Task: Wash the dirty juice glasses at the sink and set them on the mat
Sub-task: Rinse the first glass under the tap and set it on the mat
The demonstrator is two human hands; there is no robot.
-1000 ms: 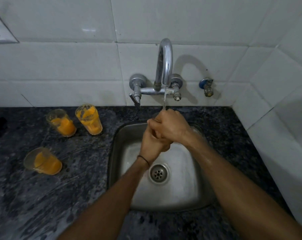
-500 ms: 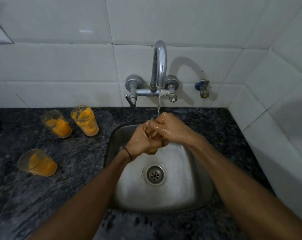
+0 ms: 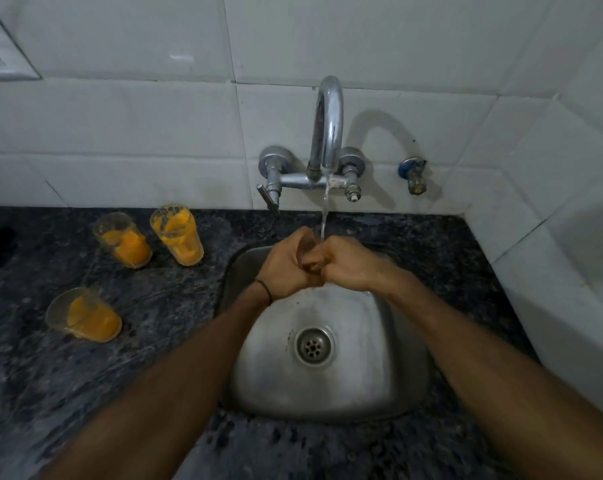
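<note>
Hands shifted apart slightly under the tap [image 3: 327, 133]; left hand [image 3: 286, 268] and right hand [image 3: 345, 268] both clamped on one glass [image 3: 310, 252] over the sink [image 3: 390, 386]. Rinsing step. Three dirty glasses [image 3: 177, 235] wait on the counter [image 3: 175, 306], well left of the hands. Next: probably finish the rinse, find the mat, unseen.

You find no writing, label, brand, number or sign that can be read anywhere here, not on any surface or object before you.

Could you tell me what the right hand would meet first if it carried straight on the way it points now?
Most likely the left hand: the right hand points leftward at it, both wrapped round the glass between them.
</note>
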